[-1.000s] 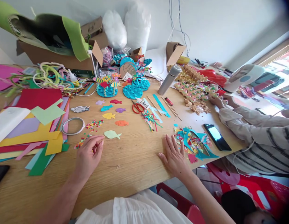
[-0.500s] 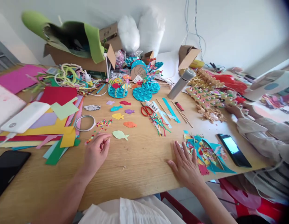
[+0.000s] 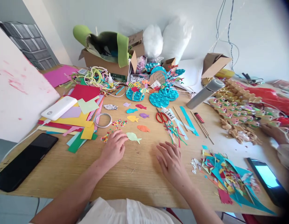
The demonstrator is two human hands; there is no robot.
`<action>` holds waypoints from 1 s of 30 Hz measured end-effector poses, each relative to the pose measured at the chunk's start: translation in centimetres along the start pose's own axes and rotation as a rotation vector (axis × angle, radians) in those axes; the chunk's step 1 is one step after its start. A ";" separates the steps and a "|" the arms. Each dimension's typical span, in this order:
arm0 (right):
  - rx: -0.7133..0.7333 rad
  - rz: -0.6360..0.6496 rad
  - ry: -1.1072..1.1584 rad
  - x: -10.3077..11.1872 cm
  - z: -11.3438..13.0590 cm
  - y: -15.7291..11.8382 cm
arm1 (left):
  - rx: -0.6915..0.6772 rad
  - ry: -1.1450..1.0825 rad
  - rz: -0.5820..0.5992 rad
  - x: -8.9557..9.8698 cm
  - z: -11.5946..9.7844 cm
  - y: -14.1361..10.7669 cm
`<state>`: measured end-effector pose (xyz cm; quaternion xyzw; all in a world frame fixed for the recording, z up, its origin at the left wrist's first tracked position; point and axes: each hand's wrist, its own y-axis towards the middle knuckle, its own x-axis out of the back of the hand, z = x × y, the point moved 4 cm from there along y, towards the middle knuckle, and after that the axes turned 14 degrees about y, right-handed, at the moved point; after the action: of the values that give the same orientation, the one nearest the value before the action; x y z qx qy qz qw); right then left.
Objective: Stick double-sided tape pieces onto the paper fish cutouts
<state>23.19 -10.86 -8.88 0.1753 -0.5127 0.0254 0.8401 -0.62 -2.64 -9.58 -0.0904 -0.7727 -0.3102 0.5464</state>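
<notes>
My left hand (image 3: 114, 147) rests on the wooden table (image 3: 139, 174) with its fingers loosely spread, just left of a pale green paper fish (image 3: 133, 137). Small coloured paper bits (image 3: 119, 123) lie above its fingertips. My right hand (image 3: 171, 160) is empty, fingers apart and slightly bent, below a bunch of thin paper strips (image 3: 175, 132). Between and above the hands are an orange fish (image 3: 143, 128), a yellow fish (image 3: 133, 118) and several others. Red-handled scissors (image 3: 162, 117) lie beside a white glue tube (image 3: 168, 114).
Coloured paper sheets (image 3: 85, 95) and a white power bank (image 3: 59, 107) are at left, near a black phone (image 3: 26, 161). A grey flask (image 3: 205, 94) stands behind the sticks. Paper scraps (image 3: 228, 174) and a lit phone (image 3: 268, 177) lie at right, with another person's hand (image 3: 273, 132) beyond.
The view has shifted left. My right hand has moved left, away from the scrap pile, uncovering small white pieces. My left hand has opened from its pinch and lowered beside the green fish.
</notes>
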 end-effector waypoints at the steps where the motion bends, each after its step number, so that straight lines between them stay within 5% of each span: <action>1: 0.024 0.025 0.032 -0.4 0.9 1.0 | -0.004 0.023 0.024 -0.1 -0.1 0.0; 8: 0.145 0.151 0.032 -3.3 3.5 4.5 | 0.000 0.133 0.137 -0.7 -0.7 -0.3; 15: 0.187 0.113 -0.030 -4.2 2.2 4.7 | 0.009 0.129 0.164 -0.7 -0.9 -0.3; 24: 0.076 0.012 -0.051 -2.1 -0.6 6.6 | -0.002 0.115 0.153 -0.8 -1.3 -0.4; 30: 0.059 0.043 -0.094 -2.6 -1.9 6.9 | 0.008 0.123 0.146 -0.9 -1.3 -0.3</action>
<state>22.07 -3.42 -10.09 0.1898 -0.5545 0.0503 0.8087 0.55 -3.46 -10.22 -0.1249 -0.7302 -0.2715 0.6144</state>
